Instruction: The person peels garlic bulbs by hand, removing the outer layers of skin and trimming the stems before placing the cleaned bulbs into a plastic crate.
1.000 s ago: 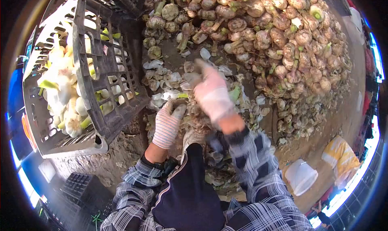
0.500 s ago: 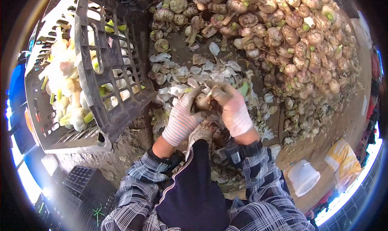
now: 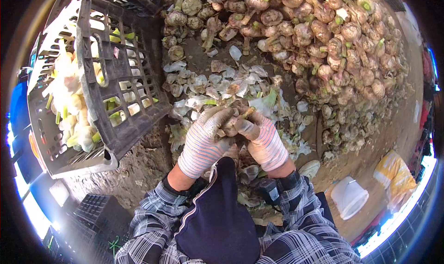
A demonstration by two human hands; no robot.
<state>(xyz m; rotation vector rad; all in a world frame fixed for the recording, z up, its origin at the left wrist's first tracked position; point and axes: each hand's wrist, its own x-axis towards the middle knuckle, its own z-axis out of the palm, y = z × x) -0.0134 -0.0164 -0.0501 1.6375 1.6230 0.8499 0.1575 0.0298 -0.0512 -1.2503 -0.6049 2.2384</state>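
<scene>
I see left hand (image 3: 202,141), right hand (image 3: 268,144) curled shut round one garlic bulb (image 3: 231,124); black crate (image 3: 86,51) left holds peeled garlic (image 3: 64,95).

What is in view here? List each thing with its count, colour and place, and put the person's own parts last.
dirty unpeeled garlic bulb: one, brown-grey, between both hands
heap of unpeeled garlic bulbs: many, pinkish-brown, top right
dark slatted plastic crate: one, dark grey, left, tilted
peeled white garlic bulbs: many, white with green stubs, inside that crate
loose papery garlic skins: many, pale grey, on the ground beyond the hands
white plastic tub: one, white, lower right
yellow and white sack: one, right edge
black lattice crate: one, black, lower left
left hand: one, striped glove, grip on the bulb
right hand: one, striped glove, grip on the bulb
</scene>
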